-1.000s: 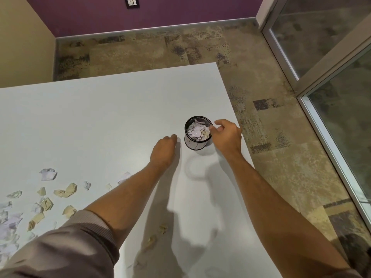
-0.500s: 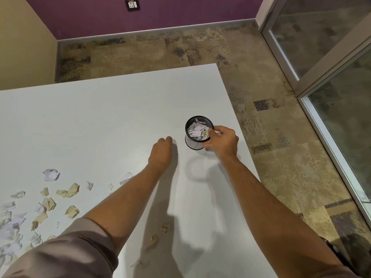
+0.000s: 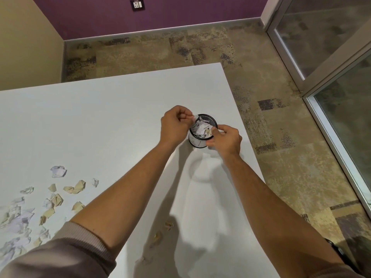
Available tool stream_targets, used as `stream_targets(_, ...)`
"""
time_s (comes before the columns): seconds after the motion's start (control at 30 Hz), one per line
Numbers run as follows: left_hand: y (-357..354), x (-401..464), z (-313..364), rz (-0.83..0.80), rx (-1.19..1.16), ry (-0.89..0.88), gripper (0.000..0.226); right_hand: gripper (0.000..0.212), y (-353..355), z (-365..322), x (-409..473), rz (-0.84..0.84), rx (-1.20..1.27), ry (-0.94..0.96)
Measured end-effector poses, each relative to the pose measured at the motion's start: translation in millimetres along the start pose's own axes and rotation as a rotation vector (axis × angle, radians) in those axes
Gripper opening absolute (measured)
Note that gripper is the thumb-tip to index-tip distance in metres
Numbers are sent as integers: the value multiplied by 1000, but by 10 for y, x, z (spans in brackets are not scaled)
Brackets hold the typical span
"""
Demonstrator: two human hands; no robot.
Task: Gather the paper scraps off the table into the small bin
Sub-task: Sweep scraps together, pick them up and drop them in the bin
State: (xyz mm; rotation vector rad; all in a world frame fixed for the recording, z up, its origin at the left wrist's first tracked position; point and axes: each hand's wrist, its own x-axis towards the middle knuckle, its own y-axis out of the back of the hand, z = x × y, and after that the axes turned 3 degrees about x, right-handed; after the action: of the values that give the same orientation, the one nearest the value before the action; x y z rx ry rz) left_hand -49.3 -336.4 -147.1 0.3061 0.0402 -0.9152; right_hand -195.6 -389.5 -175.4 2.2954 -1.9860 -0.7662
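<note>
1. Many crumpled paper scraps (image 3: 54, 201), white and tan, lie scattered along the table's (image 3: 104, 117) left edge; a few more sit near its front edge.
2. Left hand (image 3: 174, 125) hovers at the bin's left rim, fingers curled, pinching a small white scrap (image 3: 193, 119).
3. Black mesh bin (image 3: 203, 131) stands upright near the table's right edge, packed with scraps.
4. Right hand (image 3: 225, 139) grips the bin's right rim, fingers curled.

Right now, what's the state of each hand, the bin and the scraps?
Left hand: fingers pinching a white scrap at the bin's rim.
Right hand: gripping the bin's near side.
Small bin: upright on the table, partly filled with paper.
Loose scraps: scattered on the table's left.
</note>
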Motion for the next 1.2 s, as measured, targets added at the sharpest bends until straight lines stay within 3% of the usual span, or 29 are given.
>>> stream_targets(0.13, -54, -40, 37, -79, 169, -47, 15, 5, -15, 4, 9, 0, 15, -3)
stream_targets(0.23, 46, -107, 0, -103, 210, -76, 19, 21, 0, 29, -13, 0, 26, -20)
stream_targets(0.33, 258, -253, -101, -63, 257, -87, 20, 23, 17, 64, -81, 52, 81, -38)
stream_targets(0.53, 872, -887, -547, 59, 396, -55, 21, 31, -11, 242, -470, 104, -34, 38)
stream_targets(0.73, 1457, -1722, -1061, 59, 634, -137, 27, 19, -54, 606, -1229, -24, -171, 237)
stream_targets(0.83, 1680, -2153, -1261, 69, 773, -178, 36, 28, -66, 871, -1617, -126, -270, 330)
stream_targets(1.03, 2052, -2990, -1701, 110, 962, 22, 63, 53, -47, 1513, -2219, -419, -627, 606)
stream_targets(1.2, 2340, -3537, -1962, 160, 1005, 151, 59, 67, -118, 1825, -2554, -538, -946, 672)
